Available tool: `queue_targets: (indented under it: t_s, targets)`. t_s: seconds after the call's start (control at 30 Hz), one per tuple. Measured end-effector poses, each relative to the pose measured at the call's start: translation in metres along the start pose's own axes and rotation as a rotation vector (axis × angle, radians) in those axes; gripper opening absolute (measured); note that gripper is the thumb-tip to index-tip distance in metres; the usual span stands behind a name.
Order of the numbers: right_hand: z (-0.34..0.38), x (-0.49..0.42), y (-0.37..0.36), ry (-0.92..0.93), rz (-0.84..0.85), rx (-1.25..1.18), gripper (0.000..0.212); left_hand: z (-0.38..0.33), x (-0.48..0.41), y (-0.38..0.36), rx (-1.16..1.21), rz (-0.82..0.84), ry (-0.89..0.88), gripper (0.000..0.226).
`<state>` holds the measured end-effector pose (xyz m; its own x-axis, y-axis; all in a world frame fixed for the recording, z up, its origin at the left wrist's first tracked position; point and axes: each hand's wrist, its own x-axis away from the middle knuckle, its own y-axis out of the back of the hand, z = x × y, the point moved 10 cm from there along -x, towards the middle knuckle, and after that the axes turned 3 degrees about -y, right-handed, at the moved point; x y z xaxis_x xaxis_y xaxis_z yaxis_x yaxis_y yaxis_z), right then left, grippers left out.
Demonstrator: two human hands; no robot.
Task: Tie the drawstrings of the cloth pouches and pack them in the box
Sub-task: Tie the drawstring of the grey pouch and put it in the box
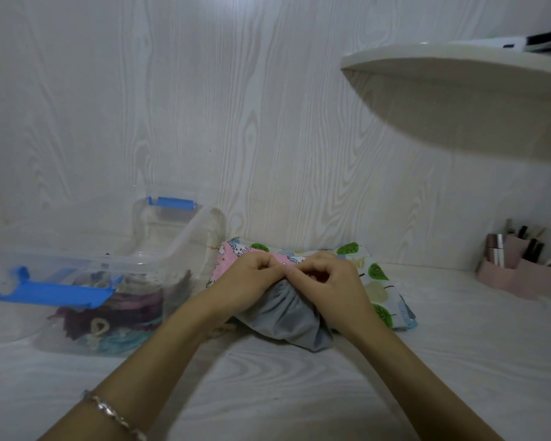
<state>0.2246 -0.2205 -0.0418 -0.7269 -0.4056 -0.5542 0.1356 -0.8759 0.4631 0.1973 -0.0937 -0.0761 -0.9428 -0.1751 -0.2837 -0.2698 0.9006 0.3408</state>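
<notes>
A grey cloth pouch [287,316] lies on the table in the middle, its mouth gathered into pleats. My left hand [248,278] and my right hand [328,278] meet at that gathered mouth, fingers curled and pinching its drawstring, which is mostly hidden under them. Behind lie a pink patterned pouch [233,253] and a white pouch with green leaves [379,281]. The clear plastic box [172,249] with blue latches stands at the left, holding several tied pouches in purple and teal.
A pink organiser [516,268] with pens and cosmetics stands at the right by the wall. A white shelf [458,100] juts out overhead at the upper right. The wall runs close behind the pouches.
</notes>
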Motion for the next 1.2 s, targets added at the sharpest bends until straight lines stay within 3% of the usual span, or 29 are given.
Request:
queue_targets:
  t_s: [0.37, 0.6, 0.7, 0.83, 0.97, 1.13, 1.2]
  targets:
    - [-0.042, -0.006, 0.011, -0.443, 0.106, -0.325, 0.024, 0.004, -0.004, 0.02, -0.14, -0.055, -0.039, 0.023]
    - [-0.05, -0.008, 0.004, -0.432, 0.277, -0.319, 0.028, -0.002, -0.003, 0.029, -0.238, -0.147, -0.068, 0.022]
    - [-0.05, -0.008, 0.002, -0.419, 0.313, -0.38, 0.021, -0.003, -0.002, 0.023, -0.205, -0.097, -0.084, 0.018]
    - [-0.055, -0.008, 0.008, -0.465, 0.235, -0.275, 0.039, -0.009, 0.001, 0.011, -0.143, -0.027, -0.121, 0.015]
    - [-0.058, 0.004, -0.013, -0.52, 0.374, -0.201, 0.041, -0.014, 0.004, 0.0, -0.188, 0.032, -0.146, 0.013]
    - [-0.059, 0.013, -0.033, -0.583, 0.45, -0.424, 0.02, -0.015, 0.004, -0.004, -0.232, 0.049, -0.177, 0.013]
    - [-0.062, 0.016, -0.037, -0.635, 0.445, -0.506, 0.027, -0.016, 0.004, -0.004, -0.229, 0.051, -0.195, 0.013]
